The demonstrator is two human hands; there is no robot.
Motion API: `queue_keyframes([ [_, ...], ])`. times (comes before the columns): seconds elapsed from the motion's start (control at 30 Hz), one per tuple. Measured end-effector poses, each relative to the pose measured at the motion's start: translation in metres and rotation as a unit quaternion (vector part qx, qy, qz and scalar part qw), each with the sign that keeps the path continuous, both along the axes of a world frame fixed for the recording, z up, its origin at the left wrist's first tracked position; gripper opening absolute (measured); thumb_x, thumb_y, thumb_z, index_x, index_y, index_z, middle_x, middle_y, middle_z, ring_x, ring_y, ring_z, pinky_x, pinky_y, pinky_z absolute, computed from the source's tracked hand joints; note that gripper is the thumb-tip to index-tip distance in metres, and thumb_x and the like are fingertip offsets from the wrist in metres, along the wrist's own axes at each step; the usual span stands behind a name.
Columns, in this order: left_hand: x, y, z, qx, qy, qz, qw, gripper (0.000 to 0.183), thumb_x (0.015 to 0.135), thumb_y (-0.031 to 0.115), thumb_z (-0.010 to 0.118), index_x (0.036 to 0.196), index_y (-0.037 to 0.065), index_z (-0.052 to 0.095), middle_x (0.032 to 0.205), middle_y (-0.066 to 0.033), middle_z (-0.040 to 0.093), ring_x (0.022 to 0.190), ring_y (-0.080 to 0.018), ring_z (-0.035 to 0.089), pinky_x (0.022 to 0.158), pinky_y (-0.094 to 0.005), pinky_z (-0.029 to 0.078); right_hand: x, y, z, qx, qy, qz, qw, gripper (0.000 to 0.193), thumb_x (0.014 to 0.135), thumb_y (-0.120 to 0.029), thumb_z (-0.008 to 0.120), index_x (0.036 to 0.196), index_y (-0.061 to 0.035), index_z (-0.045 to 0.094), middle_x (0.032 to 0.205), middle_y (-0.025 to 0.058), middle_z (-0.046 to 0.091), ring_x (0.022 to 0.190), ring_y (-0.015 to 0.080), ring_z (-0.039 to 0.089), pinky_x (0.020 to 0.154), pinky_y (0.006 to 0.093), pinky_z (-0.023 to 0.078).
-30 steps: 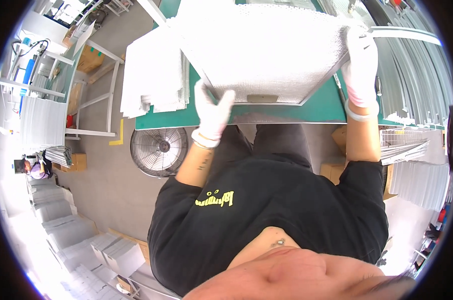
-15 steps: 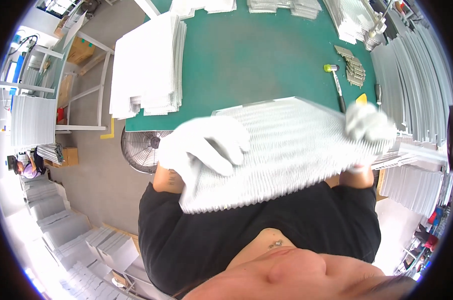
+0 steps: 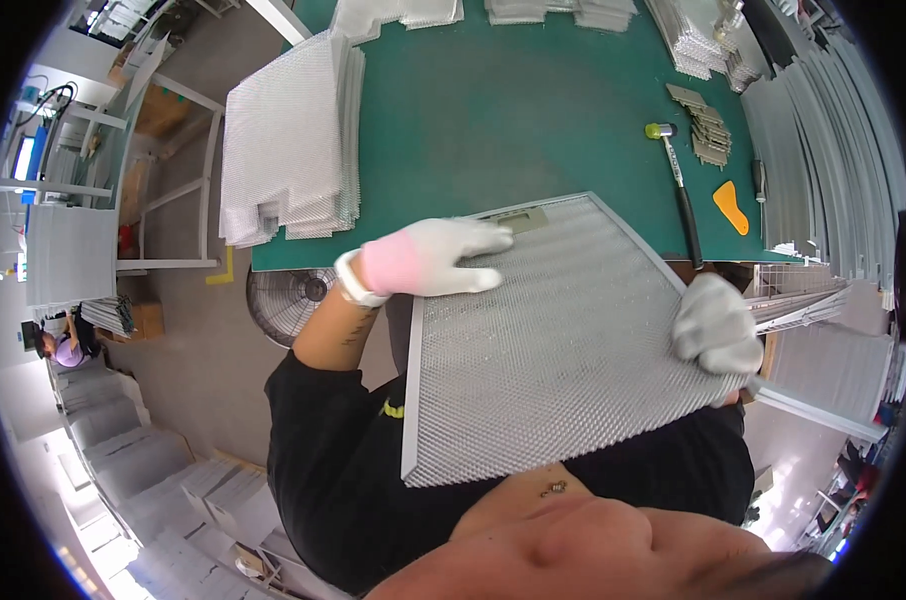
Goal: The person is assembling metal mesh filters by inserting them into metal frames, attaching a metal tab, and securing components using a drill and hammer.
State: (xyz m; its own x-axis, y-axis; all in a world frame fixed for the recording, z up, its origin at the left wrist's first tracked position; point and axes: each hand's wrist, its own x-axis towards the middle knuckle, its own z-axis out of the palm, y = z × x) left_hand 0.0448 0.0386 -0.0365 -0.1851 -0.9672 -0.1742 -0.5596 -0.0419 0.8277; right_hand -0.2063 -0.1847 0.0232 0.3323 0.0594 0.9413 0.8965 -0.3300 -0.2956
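A silvery mesh filter panel [image 3: 563, 340] lies tilted across my lap and the table's near edge. Pale metal framing runs along its left, far and right sides; its near side shows bare, ridged mesh. My left hand [image 3: 438, 255], in a white glove with a pink cuff, rests over the far left corner, fingers stretched and spread. Beside those fingertips, a small beige plate [image 3: 521, 220] sits at the far edge. My right hand [image 3: 717, 325], gloved and slightly blurred, curls over the panel's right edge. A pale metal strip [image 3: 818, 410] sticks out right of it; whether that hand touches it is unclear.
On the green table [image 3: 453, 120] are a mesh sheet stack [image 3: 288, 130], a hammer [image 3: 679, 190], a yellow scraper-like piece [image 3: 731, 208], a dark-handled tool [image 3: 759, 181] and several beige plates [image 3: 708, 130]. A fan [image 3: 293, 300] stands at left. Frame strips [image 3: 833, 160] are stacked at right.
The panel has come down and turned flatter, showing its framed sides. My left hand has shifted from gripping its left side to lying flat near the far corner. My right hand has moved nearer me.
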Motion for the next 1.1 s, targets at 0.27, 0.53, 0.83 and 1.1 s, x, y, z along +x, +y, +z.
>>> queue_keyframes([
  [0.27, -0.016, 0.038, 0.066, -0.533, 0.043, 0.2, 0.821, 0.043, 0.08, 0.027, 0.081, 0.106, -0.004, 0.067, 0.096, -0.0212, 0.07, 0.083, -0.0372, 0.068, 0.077, -0.046, 0.054, 0.069, -0.039, 0.023, 0.096, 0.144, -0.128, 0.977, 0.021, 0.098, -0.023, 0.062, 0.097, -0.0023, 0.057, 0.08, 0.0087, 0.062, 0.068, 0.02, 0.057, 0.061, 0.0347, 0.047],
  [0.53, -0.004, 0.019, 0.065, -0.553, 0.103, 0.014, 0.827, 0.037, 0.098, 0.029, 0.057, 0.073, 0.001, 0.056, 0.068, -0.0137, 0.06, 0.061, -0.0248, 0.06, 0.058, -0.0374, 0.049, 0.056, -0.019, 0.005, 0.172, 0.1, -0.018, 0.98, 0.026, 0.096, -0.028, 0.064, 0.088, -0.004, 0.063, 0.072, 0.01, 0.066, 0.061, 0.023, 0.06, 0.052, 0.0351, 0.05],
  [0.83, -0.008, 0.044, -0.026, -0.113, -0.186, 0.102, 0.971, 0.058, 0.082, 0.023, 0.068, 0.135, 0.005, 0.053, 0.139, -0.0195, 0.051, 0.13, -0.0379, 0.048, 0.109, -0.0459, 0.039, -0.004, 0.001, -0.024, 0.006, 0.026, 0.132, 0.991, 0.023, 0.054, -0.02, 0.058, 0.051, -0.0079, 0.039, 0.069, 0.0128, 0.063, 0.045, 0.015, 0.054, 0.036, 0.0244, 0.033],
  [1.1, 0.024, 0.043, -0.039, -0.059, -0.283, 0.122, 0.949, 0.046, 0.077, 0.001, 0.06, 0.123, 0.006, 0.061, 0.11, -0.0127, 0.063, 0.105, -0.0324, 0.058, 0.094, -0.0436, 0.046, -0.012, -0.014, -0.003, -0.068, 0.177, 0.081, 0.978, 0.026, 0.048, -0.021, 0.06, 0.047, -0.0082, 0.037, 0.066, 0.0118, 0.063, 0.043, 0.0151, 0.053, 0.035, 0.0255, 0.032],
])
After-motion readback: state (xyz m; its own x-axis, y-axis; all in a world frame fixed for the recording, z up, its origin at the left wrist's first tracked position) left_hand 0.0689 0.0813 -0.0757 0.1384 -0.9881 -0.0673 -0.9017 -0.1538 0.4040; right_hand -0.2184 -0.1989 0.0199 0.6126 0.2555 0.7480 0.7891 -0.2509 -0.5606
